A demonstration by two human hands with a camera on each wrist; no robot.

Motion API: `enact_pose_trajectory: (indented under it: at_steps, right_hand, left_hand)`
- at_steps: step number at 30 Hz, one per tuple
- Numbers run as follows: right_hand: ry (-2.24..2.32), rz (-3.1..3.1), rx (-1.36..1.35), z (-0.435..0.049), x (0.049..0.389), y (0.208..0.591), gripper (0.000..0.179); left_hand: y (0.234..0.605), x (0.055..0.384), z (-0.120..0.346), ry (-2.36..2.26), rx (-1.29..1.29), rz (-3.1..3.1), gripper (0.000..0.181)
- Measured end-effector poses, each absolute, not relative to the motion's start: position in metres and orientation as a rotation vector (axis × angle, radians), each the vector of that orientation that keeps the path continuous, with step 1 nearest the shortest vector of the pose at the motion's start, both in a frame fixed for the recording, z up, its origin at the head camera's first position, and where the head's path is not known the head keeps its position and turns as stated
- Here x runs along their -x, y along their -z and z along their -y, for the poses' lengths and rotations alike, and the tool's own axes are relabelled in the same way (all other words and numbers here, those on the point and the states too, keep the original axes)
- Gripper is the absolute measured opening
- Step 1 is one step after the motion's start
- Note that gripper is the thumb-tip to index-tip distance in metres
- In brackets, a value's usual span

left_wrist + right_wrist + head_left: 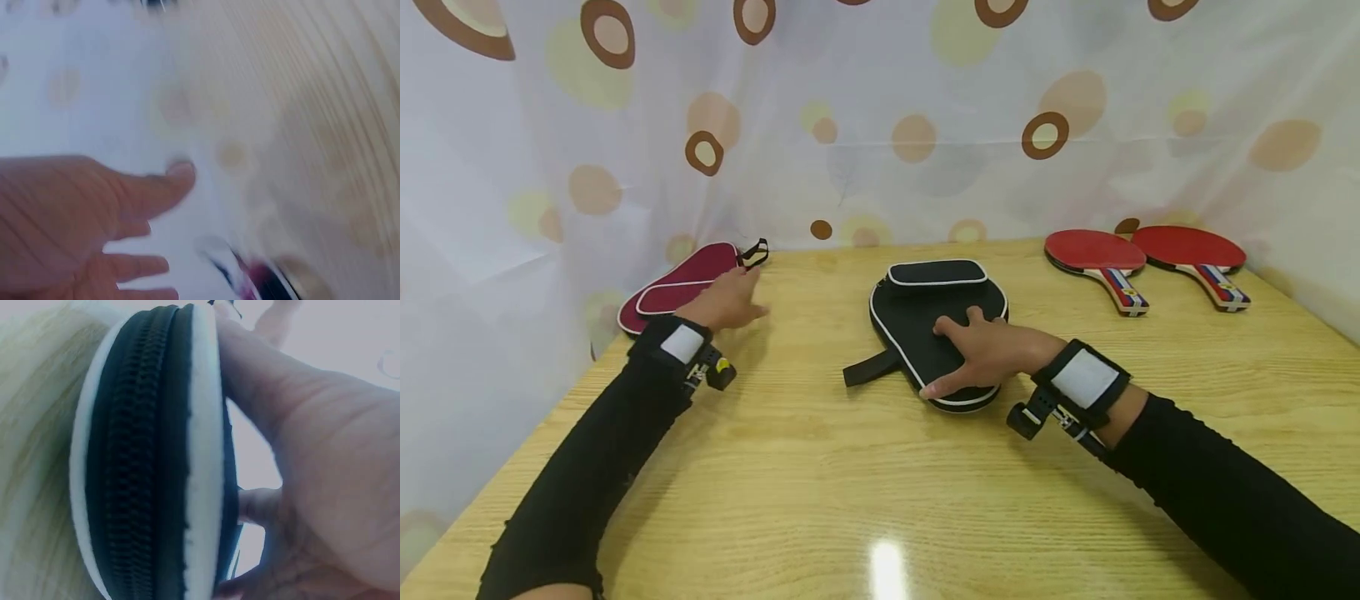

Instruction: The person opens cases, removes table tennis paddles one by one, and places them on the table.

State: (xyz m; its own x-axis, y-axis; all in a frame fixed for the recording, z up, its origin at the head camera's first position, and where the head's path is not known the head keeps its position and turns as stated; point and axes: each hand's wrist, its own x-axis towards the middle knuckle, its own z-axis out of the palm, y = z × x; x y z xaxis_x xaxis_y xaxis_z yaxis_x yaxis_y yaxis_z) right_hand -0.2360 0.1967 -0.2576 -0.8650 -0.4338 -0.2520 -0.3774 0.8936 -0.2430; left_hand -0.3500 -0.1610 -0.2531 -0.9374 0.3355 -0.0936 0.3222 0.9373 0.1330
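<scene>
A black table tennis bat case with white piping lies flat mid-table, its wrist strap out to the left. My right hand rests on its lower right part with fingers spread and thumb at the near edge. In the right wrist view, the zipped side of this case stands close before the hand. At the far left lies a maroon bat case with a black loop. My left hand is held beside it, overlapping it in the head view. Its fingers extend with nothing between them in the left wrist view.
Two red table tennis bats lie side by side at the back right, handles toward the front. A patterned curtain hangs along the back and left edges of the wooden table.
</scene>
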Motion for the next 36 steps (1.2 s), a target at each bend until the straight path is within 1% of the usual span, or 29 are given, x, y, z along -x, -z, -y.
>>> enact_pose_trajectory:
  at_steps: [3,5,8,11,17,25,32,36]
  right_hand:
    - [0.279,-2.727,0.65,-0.198,0.243,0.256,0.091]
    - [0.301,-2.684,0.681,-0.2,0.247,0.256,0.088]
    - [0.34,-2.614,0.701,-0.209,0.253,0.256,0.09]
    - [0.343,-2.555,0.716,-0.216,0.257,0.254,0.091]
    - [0.243,-2.539,0.769,-0.225,0.267,0.245,0.085]
    - [0.098,-2.628,0.8,-0.22,0.273,0.243,0.084]
    - [0.022,-2.915,0.74,-0.222,0.27,0.248,0.062]
    - [0.046,-2.996,0.767,-0.225,0.267,0.249,0.046]
  left_hand:
    - [0.246,0.343,0.116,-0.286,-0.8,-2.946,0.068]
    - [0.243,0.339,0.091,-0.321,-0.926,-2.884,0.065]
    - [0.241,0.338,0.059,-0.324,-1.013,-2.803,0.064]
    - [0.245,0.341,0.04,-0.285,-1.034,-2.752,0.067]
    - [0.254,0.338,0.039,-0.24,-1.049,-2.758,0.075]
    - [0.255,0.309,0.054,-0.148,-0.975,-2.862,0.083]
    - [0.254,0.284,0.042,-0.127,-0.945,-2.908,0.088]
    - [0.25,0.272,0.028,-0.099,-1.013,-2.939,0.084]
